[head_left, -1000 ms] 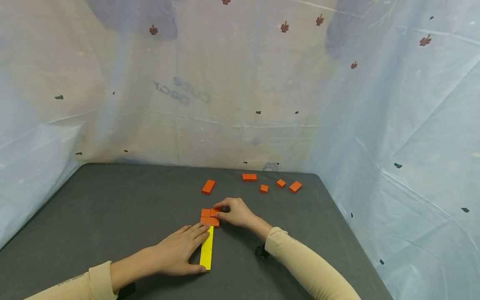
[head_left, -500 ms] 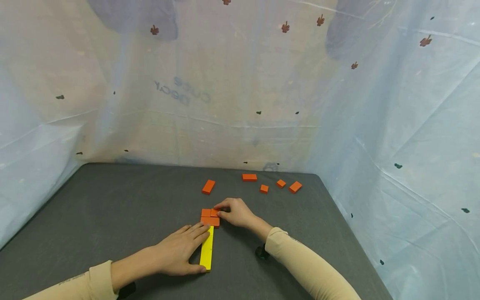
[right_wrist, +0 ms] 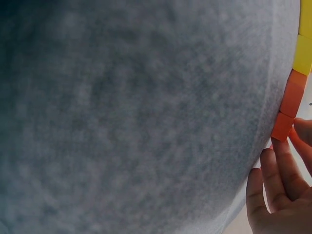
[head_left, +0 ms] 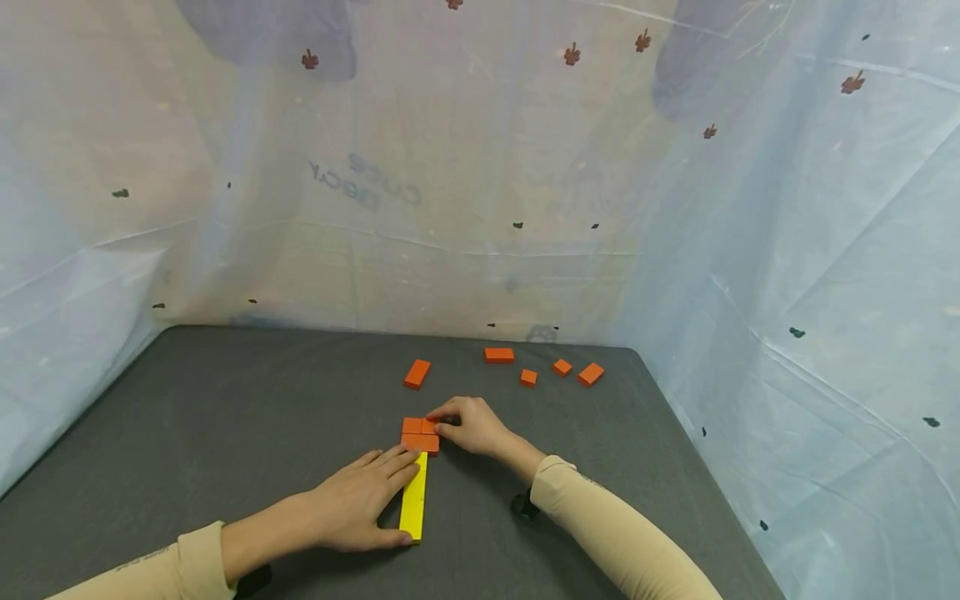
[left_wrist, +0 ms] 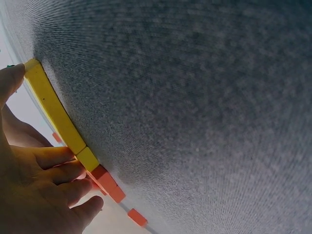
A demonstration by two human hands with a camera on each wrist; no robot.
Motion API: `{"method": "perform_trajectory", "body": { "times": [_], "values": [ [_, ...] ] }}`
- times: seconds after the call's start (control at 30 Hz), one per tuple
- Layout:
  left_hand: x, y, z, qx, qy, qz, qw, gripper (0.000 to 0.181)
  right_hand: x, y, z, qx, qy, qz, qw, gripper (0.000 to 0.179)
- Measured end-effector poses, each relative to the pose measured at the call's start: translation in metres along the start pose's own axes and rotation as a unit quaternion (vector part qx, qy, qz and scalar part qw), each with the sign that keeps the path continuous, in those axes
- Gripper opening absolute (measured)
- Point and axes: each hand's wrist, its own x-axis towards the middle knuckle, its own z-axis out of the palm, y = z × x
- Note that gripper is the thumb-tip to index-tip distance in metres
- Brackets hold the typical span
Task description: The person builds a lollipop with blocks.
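A long yellow block [head_left: 413,507] lies on the dark table in the head view. My left hand [head_left: 358,505] rests along it with straight fingers, thumb at its near end. In the left wrist view a short yellow block [left_wrist: 87,159] continues the row, beside the fingertips. Beyond the yellow, an orange oblong block [head_left: 419,443] lies crosswise, with a small orange block [head_left: 412,426] behind it on the left. My right hand [head_left: 474,427] pinches another small orange block [right_wrist: 282,126] on the right, between thumb and fingers; the fingertips partly cover it in the head view.
Behind the hands lie loose orange blocks: an oblong one [head_left: 417,374], another [head_left: 498,355], a small one [head_left: 528,378], a second small one [head_left: 562,367] and an angled oblong [head_left: 591,374]. A translucent plastic sheet [head_left: 450,275] hangs behind the table [head_left: 247,400].
My right index finger and thumb shift very slightly at the small orange block. The left hand and the other blocks stay where they were.
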Motion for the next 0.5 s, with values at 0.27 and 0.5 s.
{"method": "perform_trajectory", "body": {
  "times": [0.27, 0.5],
  "values": [
    [0.0003, 0.0003, -0.0017, -0.001, 0.0, -0.001, 1.0, 0.098, -0.0008, 0.0005, 0.0005, 0.003, -0.002, 0.009, 1.0, 0.026],
    [0.0002, 0.0005, -0.0011, 0.006, -0.002, -0.004, 1.0, 0.099, -0.0026, -0.0002, -0.0012, 0.008, 0.003, 0.008, 0.9999, 0.028]
  ]
}}
